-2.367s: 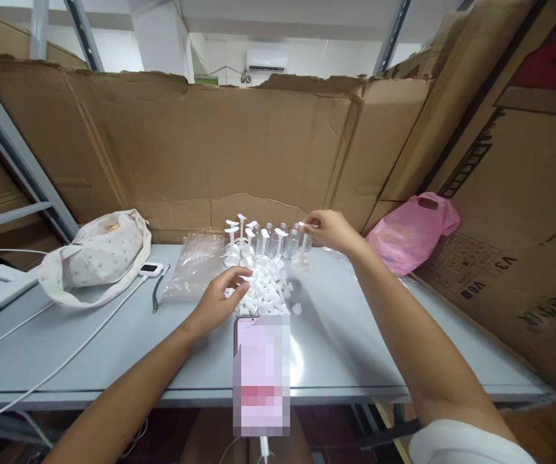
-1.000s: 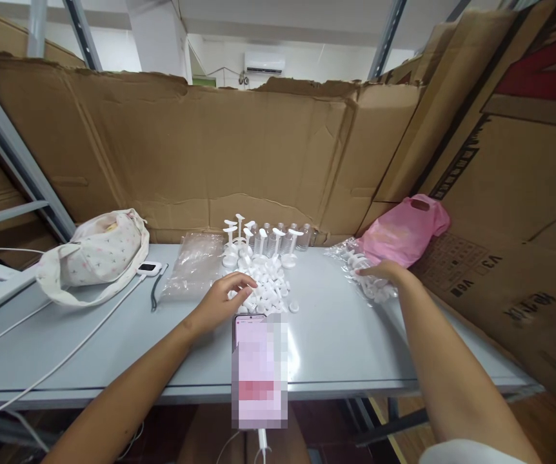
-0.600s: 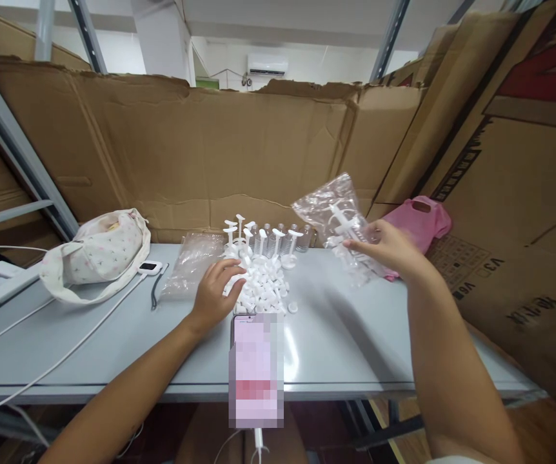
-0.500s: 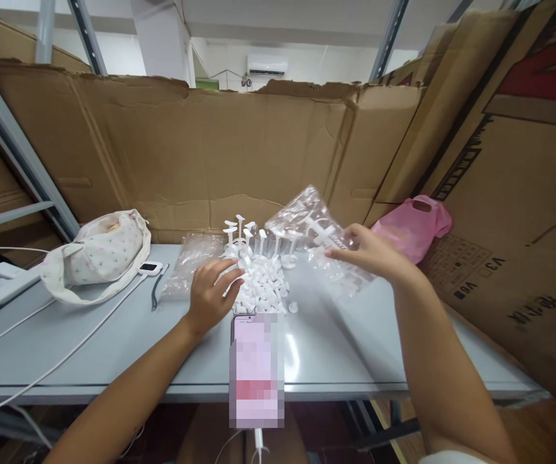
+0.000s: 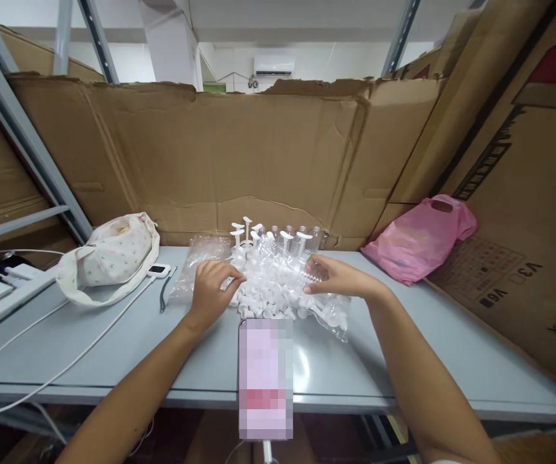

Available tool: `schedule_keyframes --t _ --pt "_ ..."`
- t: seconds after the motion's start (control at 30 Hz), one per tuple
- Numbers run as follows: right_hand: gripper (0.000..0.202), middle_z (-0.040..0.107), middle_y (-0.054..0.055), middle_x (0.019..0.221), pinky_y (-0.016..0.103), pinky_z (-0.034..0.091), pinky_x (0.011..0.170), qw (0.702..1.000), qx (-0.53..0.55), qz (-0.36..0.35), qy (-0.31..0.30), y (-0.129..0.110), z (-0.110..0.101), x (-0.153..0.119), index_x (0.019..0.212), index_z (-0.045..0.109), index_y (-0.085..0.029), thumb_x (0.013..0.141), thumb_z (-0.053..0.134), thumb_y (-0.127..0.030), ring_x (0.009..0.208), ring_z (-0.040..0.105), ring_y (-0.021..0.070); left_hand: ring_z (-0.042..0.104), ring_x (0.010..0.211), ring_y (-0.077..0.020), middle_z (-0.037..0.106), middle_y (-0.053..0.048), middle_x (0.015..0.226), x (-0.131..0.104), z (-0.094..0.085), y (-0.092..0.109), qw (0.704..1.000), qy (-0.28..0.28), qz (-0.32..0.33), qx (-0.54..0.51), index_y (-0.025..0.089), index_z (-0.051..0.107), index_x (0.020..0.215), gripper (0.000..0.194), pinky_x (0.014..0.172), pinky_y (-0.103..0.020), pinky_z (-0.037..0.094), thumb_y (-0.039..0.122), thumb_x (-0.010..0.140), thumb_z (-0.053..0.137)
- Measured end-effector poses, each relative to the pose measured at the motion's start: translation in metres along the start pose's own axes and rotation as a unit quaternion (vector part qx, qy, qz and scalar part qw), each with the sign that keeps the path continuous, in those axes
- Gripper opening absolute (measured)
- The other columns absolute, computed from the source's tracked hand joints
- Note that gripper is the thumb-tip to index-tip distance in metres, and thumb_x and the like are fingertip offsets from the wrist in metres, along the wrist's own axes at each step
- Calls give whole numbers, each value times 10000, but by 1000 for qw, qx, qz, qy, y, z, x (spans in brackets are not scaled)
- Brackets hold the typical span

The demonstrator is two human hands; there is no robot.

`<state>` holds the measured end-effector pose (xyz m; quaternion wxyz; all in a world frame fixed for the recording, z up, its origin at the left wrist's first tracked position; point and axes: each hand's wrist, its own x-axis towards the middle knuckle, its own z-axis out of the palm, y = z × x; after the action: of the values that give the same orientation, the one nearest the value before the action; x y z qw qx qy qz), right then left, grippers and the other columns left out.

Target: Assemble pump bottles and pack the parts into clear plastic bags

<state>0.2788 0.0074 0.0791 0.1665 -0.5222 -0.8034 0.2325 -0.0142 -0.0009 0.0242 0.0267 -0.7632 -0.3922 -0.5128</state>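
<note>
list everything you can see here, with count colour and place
table: one, grey, across the foreground
clear bag: one, see-through with white parts inside, mid table under the right hand
white parts: a pile, too many to count, mid table
bottles: a row, clear, behind the pile
empty bag: one, clear, left of the pile
cloth bag: one, cream, far left
cables: white, left side
pink bag: one, far right
phone: one, blurred, near edge
cardboard: brown sheets, behind and right
left hand: on the pile
right hand: gripping the clear bag
</note>
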Motion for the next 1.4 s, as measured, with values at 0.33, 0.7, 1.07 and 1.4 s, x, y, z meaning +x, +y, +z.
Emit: schedule_keyframes --t 0.33,0.7,1.07,1.4 --pt "413 583 38 925 329 416 687 998 7 -6 64 -1 12 -9 899 477 -219 658 670 -494 813 535 224 553 727 -122 536 6 777 3 4 -5 881 40 -342 -324 190 491 811 178 741 -274 457 318 770 607" --pt "414 630 37 939 309 406 656 995 -64 -33 63 -16 26 -16 947 478 -233 690 656 -503 783 568 219 577 1058 -198 613 -98 1099 -2 -1 7 978 -36 -124 -164 182 569 1093 239 918 -380 482 219 883 462" --pt "377 656 49 992 326 410 678 986 -139 -91 18 -46 20 -23 981 524 -243 695 682 -432 868 584 254 568 1139 -243 581 -85 1286 6 -19 5 795 -373 -276 -392 251 629 1156 402 953 -405 452 331 765 679" --pt "480 625 73 1135 445 397 913 954 -213 -173 118 -64 20 -24 1150 545 -270 724 692 -436 1080 540 306 636 936 -205 642 -98 1167 0 -5 10 801 -300 -292 -428 218 638 1144 395 814 -352 499 345 772 676"
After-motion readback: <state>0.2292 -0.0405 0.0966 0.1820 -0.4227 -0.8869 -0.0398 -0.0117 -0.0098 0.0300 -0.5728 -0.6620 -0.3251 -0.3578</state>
